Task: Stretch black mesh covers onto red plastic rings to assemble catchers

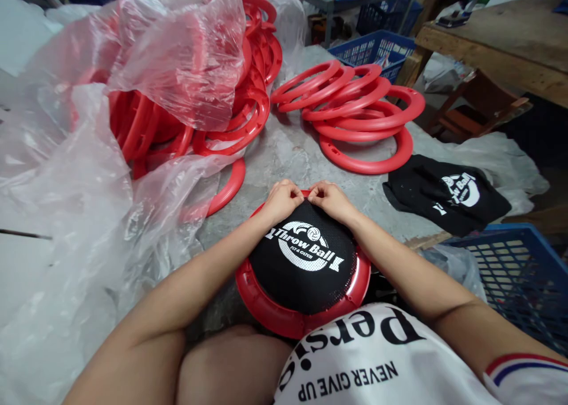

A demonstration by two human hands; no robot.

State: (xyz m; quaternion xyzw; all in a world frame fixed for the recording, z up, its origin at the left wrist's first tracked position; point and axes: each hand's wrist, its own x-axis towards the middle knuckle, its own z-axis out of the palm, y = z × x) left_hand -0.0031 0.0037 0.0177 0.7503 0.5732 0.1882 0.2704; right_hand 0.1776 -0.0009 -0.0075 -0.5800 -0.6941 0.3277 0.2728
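A red plastic ring point(261, 301) rests against my body at the table's front edge. Across it lies a round black mesh cloth point(302, 292) with a white "Throw Ball" print. At the ring's far rim, my left hand point(285, 199) pinches the cloth's edge between thumb and fingers. Right beside it, my right hand point(327, 199) pinches the same edge, the two thumbs nearly touching. The fingertips partly hide the far rim. Along the near side, a band of the ring shows beyond the cloth.
Clear plastic bags point(177, 67) with many red rings cover the left. Loose red rings point(366, 156) are piled behind my hands. More black printed cloths point(444, 195) lie at the right, above a blue crate point(523, 275). Another blue crate point(377, 47) stands beyond the table.
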